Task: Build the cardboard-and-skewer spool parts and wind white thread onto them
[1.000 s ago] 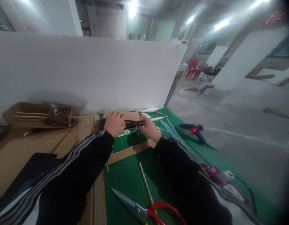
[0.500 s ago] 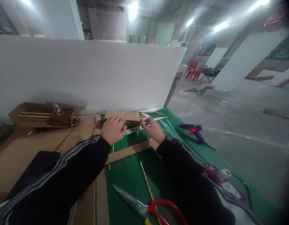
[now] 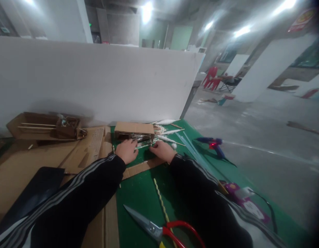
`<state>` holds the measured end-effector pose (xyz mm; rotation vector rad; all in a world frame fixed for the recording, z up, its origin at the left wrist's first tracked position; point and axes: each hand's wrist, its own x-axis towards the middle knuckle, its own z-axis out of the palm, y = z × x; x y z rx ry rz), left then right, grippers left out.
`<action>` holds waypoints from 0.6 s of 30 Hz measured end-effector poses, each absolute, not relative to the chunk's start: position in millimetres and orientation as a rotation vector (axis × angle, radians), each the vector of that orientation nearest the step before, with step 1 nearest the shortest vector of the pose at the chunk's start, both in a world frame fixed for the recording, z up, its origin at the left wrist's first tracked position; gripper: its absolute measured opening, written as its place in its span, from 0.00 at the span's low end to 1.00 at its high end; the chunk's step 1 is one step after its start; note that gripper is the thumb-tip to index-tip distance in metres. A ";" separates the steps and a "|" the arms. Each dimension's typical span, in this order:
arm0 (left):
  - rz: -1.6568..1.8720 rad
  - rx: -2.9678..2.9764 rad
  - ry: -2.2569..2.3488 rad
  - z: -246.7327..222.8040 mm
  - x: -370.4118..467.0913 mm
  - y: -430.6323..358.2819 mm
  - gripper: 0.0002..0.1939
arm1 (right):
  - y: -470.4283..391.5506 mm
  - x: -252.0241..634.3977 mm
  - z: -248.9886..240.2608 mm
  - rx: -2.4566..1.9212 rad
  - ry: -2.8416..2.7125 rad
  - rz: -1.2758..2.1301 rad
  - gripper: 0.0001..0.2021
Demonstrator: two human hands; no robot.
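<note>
A small open-sided cardboard box point(image 3: 135, 128) stands on the green tabletop near the white panel. At its front left edge is my left hand point(image 3: 127, 151), fingers apart and holding nothing I can see. My right hand point(image 3: 162, 151) is low at the box's front right corner, its thumb and fingers pinched together; what is between them is too small to make out. Thin sticks and white-wrapped sticks point(image 3: 172, 131) lie right of the box. A cardboard strip point(image 3: 141, 167) lies on the table below both hands.
Red-handled scissors point(image 3: 155, 229) and a twisted yellow stick point(image 3: 160, 198) lie in front. A glue gun point(image 3: 213, 144) rests at right, near a purple item point(image 3: 246, 201). Another cardboard box point(image 3: 37, 127) sits at left on cardboard sheets. The white panel point(image 3: 102, 82) stands behind.
Both hands have moved down and toward me, off the top and right side of the box. More of the box's front and a white ball to the right now show.
</note>
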<state>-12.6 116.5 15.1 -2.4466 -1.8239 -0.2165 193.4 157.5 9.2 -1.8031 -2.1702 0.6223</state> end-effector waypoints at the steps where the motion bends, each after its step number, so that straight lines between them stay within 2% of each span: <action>1: -0.223 -2.441 -1.814 13.7 -12.6 116.9 0.15 | 156.7 191.3 7.7 -1.809 -2.174 0.623 0.13; 9: -0.231 -2.439 -1.774 2.9 -18.4 121.4 0.14 | 142.8 185.8 11.9 -1.840 -2.190 0.581 0.13; 18: -0.308 -2.423 -1.766 -2.9 -19.8 117.1 0.15 | 97.6 208.1 24.5 -1.566 -2.128 0.454 0.12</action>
